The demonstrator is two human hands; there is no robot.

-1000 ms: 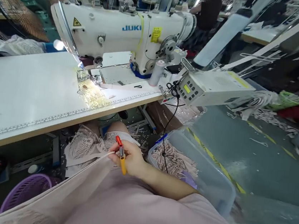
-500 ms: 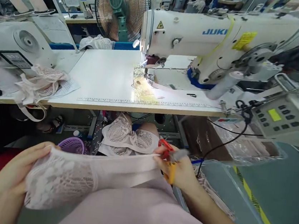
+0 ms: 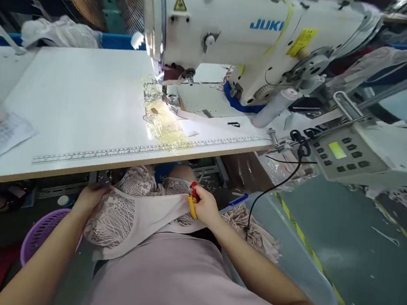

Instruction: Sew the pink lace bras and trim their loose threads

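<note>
A pale pink lace bra (image 3: 115, 218) is stretched across my lap below the table edge. My left hand (image 3: 89, 203) grips its cup side, the fingertips partly dark and blurred. My right hand (image 3: 204, 206) is closed around small scissors (image 3: 192, 206) with red and yellow-orange handles, and the fingers also pinch the far end of the bra's band. The scissors' blades point up and away, blurred. Behind the held piece, more lace bra pieces (image 3: 137, 181) lie on my thighs, partly covered.
A JUKI sewing machine (image 3: 228, 28) stands on the white table (image 3: 78, 94), its lamp lit. A ruler strip (image 3: 115, 152) runs along the front edge. Left below is a purple basket (image 3: 37, 236); right, a clear bin (image 3: 307, 277) with fabric strips (image 3: 253, 231) and a control panel (image 3: 351, 149).
The view has swung right and come nearer the table. Both hands have moved forward with the bra, toward the table edge. The scissors stay in my right hand.
</note>
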